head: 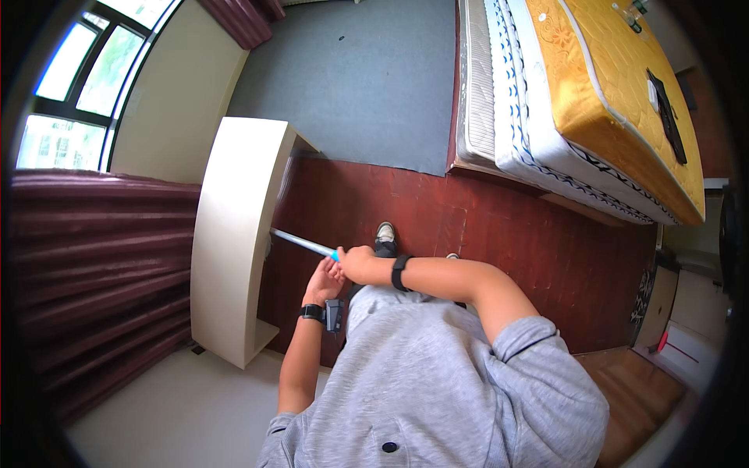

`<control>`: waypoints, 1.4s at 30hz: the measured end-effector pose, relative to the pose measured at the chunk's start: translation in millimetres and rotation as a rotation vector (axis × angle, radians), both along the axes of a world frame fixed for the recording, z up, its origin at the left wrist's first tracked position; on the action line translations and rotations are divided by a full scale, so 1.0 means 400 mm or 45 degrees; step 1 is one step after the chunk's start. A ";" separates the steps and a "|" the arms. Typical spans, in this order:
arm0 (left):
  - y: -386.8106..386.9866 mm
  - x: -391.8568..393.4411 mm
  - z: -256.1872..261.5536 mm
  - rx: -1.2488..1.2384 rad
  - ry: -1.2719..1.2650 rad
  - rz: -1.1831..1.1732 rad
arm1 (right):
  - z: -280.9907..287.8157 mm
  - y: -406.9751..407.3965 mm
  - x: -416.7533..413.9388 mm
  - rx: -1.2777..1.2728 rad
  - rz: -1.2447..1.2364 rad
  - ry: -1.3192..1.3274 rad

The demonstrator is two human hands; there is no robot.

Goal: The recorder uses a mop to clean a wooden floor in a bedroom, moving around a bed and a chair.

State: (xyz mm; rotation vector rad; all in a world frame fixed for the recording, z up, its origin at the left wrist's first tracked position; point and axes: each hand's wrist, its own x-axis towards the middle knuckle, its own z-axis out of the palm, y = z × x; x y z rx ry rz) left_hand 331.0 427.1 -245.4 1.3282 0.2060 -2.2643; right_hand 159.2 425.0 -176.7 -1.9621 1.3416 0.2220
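My right hand [357, 263] is closed around a pale metal pole [304, 242] at its blue collar [335, 255]. The pole slants away to the left, and its far end passes beneath the white desk [234, 234], so its head is mostly hidden. A bit of whitish material [268, 245] shows at the desk's edge near that end. Close under the right hand lies my left hand [325, 282], palm turned up and fingers curled at the blue collar. Whether those fingers grip the pole cannot be made out.
Dark red wood flooring [409, 199] surrounds my shoes [385, 233]. Beyond it lies a grey floor covering [351, 88]. Stacked mattresses [620, 88] stand at right, with a black item [667, 117] and bottles [635, 11] on top. Maroon curtains [105, 234] hang at left below the window [88, 76].
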 end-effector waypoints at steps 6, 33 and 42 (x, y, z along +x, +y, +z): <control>-0.154 -0.028 -0.138 0.204 -0.273 -0.048 | 0.106 -0.003 -0.155 -0.190 -0.130 -0.079; -0.274 -0.157 -0.044 0.574 -0.033 -0.293 | 0.052 -0.051 -0.105 -0.019 -0.247 0.000; -0.101 -0.312 -0.015 0.264 0.001 -0.500 | 0.141 0.144 -0.275 -0.024 -0.287 0.057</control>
